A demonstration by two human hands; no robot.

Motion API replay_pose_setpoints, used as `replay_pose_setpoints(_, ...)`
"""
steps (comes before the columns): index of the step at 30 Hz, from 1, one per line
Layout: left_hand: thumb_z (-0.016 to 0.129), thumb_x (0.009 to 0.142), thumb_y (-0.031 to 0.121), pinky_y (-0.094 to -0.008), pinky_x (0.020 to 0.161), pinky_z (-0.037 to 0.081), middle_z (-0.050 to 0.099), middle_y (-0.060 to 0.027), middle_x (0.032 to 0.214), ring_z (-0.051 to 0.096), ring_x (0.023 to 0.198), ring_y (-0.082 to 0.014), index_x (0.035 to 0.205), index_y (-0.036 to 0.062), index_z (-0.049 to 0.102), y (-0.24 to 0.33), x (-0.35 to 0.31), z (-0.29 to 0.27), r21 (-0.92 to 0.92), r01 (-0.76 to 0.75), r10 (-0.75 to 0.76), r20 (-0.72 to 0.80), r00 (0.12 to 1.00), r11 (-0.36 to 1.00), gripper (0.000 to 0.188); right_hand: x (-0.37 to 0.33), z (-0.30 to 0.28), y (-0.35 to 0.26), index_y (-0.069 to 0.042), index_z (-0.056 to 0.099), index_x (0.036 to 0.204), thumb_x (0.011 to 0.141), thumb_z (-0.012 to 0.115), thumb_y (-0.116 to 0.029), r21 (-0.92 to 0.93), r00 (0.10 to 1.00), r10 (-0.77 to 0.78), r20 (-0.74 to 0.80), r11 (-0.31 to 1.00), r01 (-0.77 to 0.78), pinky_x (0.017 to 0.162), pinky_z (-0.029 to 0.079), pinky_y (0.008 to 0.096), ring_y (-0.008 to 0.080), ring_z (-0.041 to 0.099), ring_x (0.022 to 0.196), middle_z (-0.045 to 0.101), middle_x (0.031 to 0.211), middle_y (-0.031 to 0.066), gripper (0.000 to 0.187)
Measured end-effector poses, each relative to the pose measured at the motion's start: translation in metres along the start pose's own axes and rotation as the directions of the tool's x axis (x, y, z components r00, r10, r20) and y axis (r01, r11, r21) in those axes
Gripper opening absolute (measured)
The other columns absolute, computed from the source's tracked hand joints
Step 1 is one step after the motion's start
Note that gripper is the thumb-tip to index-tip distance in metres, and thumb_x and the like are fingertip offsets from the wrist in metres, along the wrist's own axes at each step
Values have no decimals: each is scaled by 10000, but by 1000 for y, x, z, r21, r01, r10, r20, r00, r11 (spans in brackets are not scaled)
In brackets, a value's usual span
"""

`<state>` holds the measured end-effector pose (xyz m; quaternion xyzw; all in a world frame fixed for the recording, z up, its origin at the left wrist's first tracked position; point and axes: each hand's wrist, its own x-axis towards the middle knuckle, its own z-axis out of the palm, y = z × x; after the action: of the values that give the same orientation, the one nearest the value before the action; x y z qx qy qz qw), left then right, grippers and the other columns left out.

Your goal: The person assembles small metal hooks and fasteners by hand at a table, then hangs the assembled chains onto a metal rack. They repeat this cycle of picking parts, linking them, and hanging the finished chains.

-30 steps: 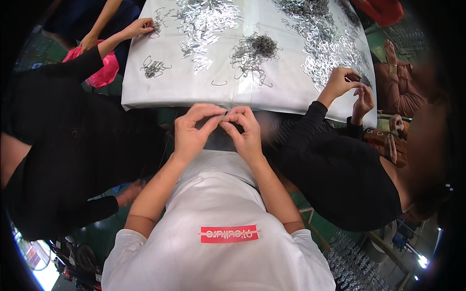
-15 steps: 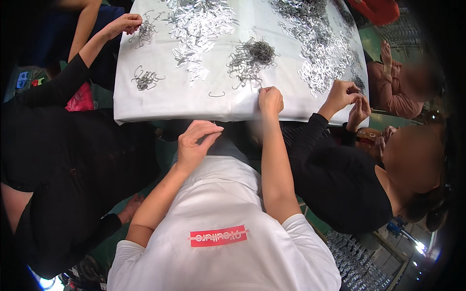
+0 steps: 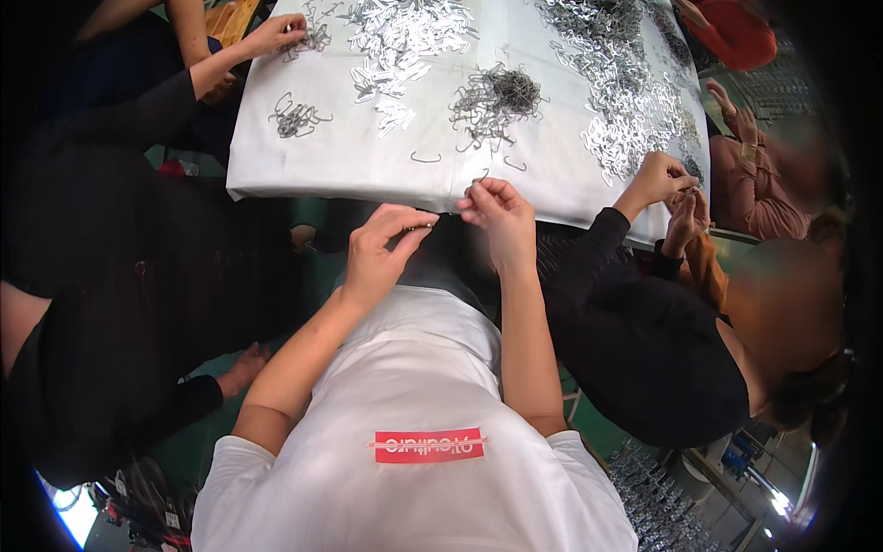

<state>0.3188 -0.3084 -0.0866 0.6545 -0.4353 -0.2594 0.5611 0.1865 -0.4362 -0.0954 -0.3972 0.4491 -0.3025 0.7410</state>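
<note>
My left hand (image 3: 377,258) is in front of the table's near edge. Its thumb and fingers pinch a small piece, mostly hidden, that I cannot make out. To its right, at the edge, my right hand (image 3: 503,221) grips a thin grey wire hook (image 3: 480,176) whose bent end sticks up past the fingertips. Beyond it on the white-covered table (image 3: 322,166) lies a tangled pile of grey wire hooks (image 3: 510,92). Two loose hooks lie nearer: one wire hook (image 3: 425,159) at left, another wire hook (image 3: 516,165) at right.
Shiny white-silver small pieces (image 3: 395,55) are heaped at the far middle, with another silver heap (image 3: 625,110) to the right. A smaller hook pile (image 3: 299,120) lies left. One co-worker's hand (image 3: 276,35) reaches in at left; another's hands (image 3: 676,193) work at the right corner.
My right hand has drawn back from the table toward my left hand, with a wire hook now showing in its fingers. My left hand stays pinched, slightly further right.
</note>
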Motion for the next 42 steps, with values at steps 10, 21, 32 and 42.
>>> replay_pose_setpoints(10,684,784,-12,-277,755,517,704,-67,910,695,849,-173,1041,27,634,4,-5,9,-62,39,-41,-43,998,997,265,-42,9,-3,-31,653,883,836,701,-63,-39,984,32,177,999,-25,716,420,205,67,554,791,616,854,-3,75)
replay_pose_setpoints(21,686,788,-13,-277,733,528,685,-76,944,695,855,-190,1048,42,644,-9,8,11,-66,-61,58,-52,997,996,269,-36,16,11,-7,660,824,760,691,72,-386,853,-487,187,762,520,654,429,210,86,505,773,483,940,25,106)
replay_pose_setpoints(32,690,797,97,-386,772,484,649,-92,897,596,873,-289,925,36,702,-135,128,2,566,-9,158,-214,964,824,142,-23,10,22,-26,701,836,735,738,51,-274,842,-508,180,797,539,585,438,201,90,534,722,507,908,38,133)
replay_pose_setpoints(42,649,818,61,-378,710,497,642,-113,843,625,763,-293,968,48,711,-131,120,3,504,70,74,-260,963,861,163,-21,12,19,-56,710,823,734,746,-27,-440,899,-404,170,785,436,611,415,241,115,525,731,513,857,22,100)
